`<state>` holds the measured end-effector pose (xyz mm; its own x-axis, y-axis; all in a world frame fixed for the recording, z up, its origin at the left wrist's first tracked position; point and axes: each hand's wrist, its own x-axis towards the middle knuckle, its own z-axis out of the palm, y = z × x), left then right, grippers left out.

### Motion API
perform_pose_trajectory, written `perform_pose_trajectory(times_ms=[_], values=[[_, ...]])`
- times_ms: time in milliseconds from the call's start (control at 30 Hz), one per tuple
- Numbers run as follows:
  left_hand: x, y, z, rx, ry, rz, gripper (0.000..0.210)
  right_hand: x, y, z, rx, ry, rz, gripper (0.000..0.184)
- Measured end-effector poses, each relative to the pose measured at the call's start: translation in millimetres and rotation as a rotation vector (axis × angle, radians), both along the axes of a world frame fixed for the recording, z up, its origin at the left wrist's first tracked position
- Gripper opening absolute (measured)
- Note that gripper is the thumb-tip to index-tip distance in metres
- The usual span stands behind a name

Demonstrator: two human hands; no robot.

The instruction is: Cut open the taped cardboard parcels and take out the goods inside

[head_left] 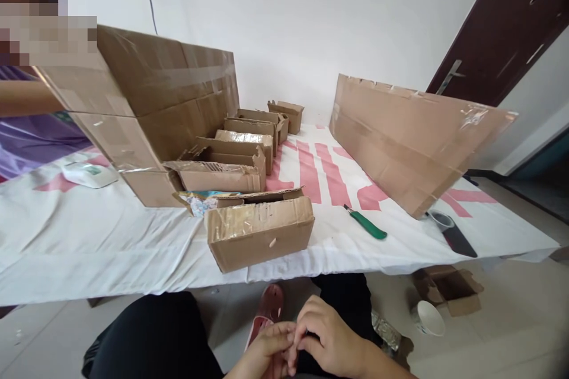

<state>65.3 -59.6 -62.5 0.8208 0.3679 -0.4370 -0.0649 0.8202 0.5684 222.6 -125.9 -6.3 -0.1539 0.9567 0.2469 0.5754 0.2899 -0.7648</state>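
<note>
My left hand [271, 350] and my right hand [320, 334] meet in front of my lap, below the table's front edge. Both are closed, fingertips pressed together; whatever may be between them is hidden. Nearest to them on the table, a small cardboard box [262, 235] lies near the edge. Behind it, a colourful plastic packet [202, 204] is partly covered. A green utility knife [367, 223] rests to the box's right, its tip pointing away to the left.
Several open boxes [222, 177] line a tall cardboard panel [169, 83]; another panel [409, 136] stands right. A tape roll [441, 219] lies by a dark phone-like slab [460, 243]. A person's arm [29, 98] shows at left. A white bowl [429, 318] stands on the floor.
</note>
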Motion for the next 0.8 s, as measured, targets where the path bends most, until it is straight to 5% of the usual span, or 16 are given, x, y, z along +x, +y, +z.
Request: perform_pose_trajectory(times_ms=[133,367,500,600,700,800], values=[[-4,1,-4.1,0.028,0.025,-0.029,0.039,24,-3,5.0,-0.081,-0.005,-0.267,0.013],[-12,7,-20.6,0.097,0.171,-0.011,0.052,140,-11,8.6,-0.204,-0.229,-1.001,0.017],[-6,4,-32.2,0.144,0.189,-0.012,0.057,158,-12,10.0,-0.235,-0.369,-1.010,0.017],[-5,3,-32.5,0.234,0.212,0.012,0.058,157,-15,4.6,-0.106,-0.467,-0.915,0.025],[-13,10,-17.2,0.445,0.236,0.149,0.053,164,-24,-9.2,0.073,-0.505,-0.852,0.031],[-35,29,15.8,0.805,0.293,0.383,0.041,173,-32,-23.0,0.091,-0.428,-0.893,0.034]])
